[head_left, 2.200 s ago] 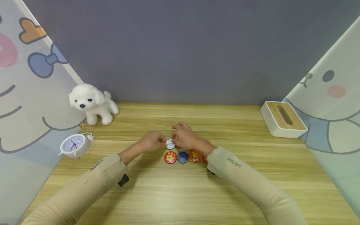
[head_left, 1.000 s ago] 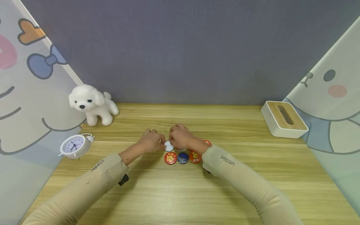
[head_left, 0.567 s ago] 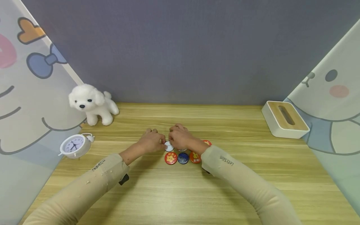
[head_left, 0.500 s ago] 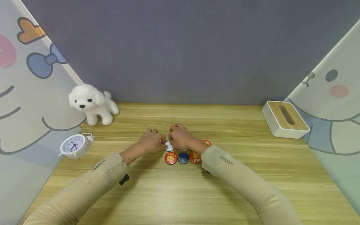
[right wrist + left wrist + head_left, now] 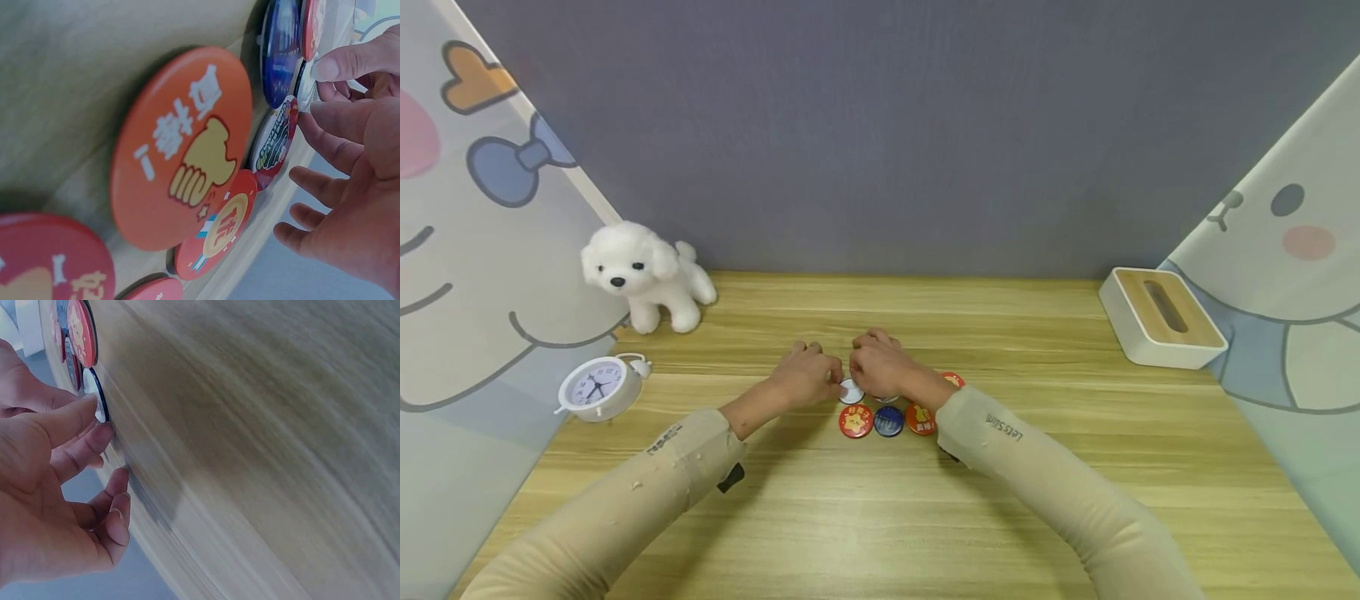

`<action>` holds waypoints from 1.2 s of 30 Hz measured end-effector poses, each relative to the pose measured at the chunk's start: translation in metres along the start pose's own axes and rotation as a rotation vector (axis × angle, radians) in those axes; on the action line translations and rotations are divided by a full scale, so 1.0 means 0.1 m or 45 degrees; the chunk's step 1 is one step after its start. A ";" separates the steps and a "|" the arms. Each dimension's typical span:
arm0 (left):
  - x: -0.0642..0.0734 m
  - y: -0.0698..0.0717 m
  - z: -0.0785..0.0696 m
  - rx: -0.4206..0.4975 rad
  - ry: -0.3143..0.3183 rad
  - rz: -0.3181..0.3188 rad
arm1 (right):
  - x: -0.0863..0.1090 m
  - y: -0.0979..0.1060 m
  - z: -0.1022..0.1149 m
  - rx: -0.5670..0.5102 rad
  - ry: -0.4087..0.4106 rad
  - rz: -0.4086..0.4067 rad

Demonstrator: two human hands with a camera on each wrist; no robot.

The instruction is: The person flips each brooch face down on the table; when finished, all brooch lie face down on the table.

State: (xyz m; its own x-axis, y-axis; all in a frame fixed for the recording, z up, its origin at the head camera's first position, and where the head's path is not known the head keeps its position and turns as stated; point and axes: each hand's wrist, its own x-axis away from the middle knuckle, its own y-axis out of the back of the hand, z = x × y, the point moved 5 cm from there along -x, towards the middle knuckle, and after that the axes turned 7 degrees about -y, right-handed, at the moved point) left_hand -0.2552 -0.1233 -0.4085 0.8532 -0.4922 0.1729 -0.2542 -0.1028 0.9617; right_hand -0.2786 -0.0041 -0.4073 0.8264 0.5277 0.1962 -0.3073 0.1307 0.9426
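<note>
A white round badge [image 5: 852,392] with a dark rim lies at the left end of the back row of button badges. My left hand [image 5: 808,377] pinches its left edge; in the left wrist view the thumb lies over the white face, with the index finger at the rim. From the other side, my right hand [image 5: 882,368] holds it between thumb and index finger, the other fingers loosely bent. Just in front sit a red star badge [image 5: 855,421], a blue badge [image 5: 888,422] and an orange thumbs-up badge [image 5: 187,150]. My right hand partly hides a red-and-white patterned badge [image 5: 275,144].
More red badges [image 5: 953,379] lie by the right forearm, partly covered by the sleeve. A plush white dog [image 5: 647,275] and a white alarm clock [image 5: 601,388] stand at the left. At the right back is a tissue box [image 5: 1161,318] with a wooden lid.
Since the oldest frame, both hands have closed in around the white badge and the right forearm has shifted left, covering a front red badge. Over the last half second the hands stay nearly still.
</note>
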 end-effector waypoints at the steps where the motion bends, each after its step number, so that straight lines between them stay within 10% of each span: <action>1: 0.00 0.00 0.00 0.001 0.001 0.000 | 0.00 0.00 -0.01 -0.007 0.002 -0.001; 11: -0.01 0.17 -0.03 0.152 -0.045 -0.074 | 0.09 0.19 -0.22 -0.108 0.032 -0.041; 17: -0.07 0.22 -0.06 0.215 -0.006 0.012 | 0.23 0.26 -0.37 -0.113 0.091 -0.061; 36: -0.23 0.09 -0.37 0.067 -0.055 0.036 | 0.39 0.08 -0.51 -0.104 0.032 0.024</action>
State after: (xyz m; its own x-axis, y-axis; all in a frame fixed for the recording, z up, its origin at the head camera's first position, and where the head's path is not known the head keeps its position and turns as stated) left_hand -0.2603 -0.0804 -0.3962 0.8252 -0.5322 0.1892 -0.3022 -0.1331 0.9439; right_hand -0.2727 0.0607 -0.4060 0.8084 0.5514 0.2061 -0.3612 0.1882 0.9133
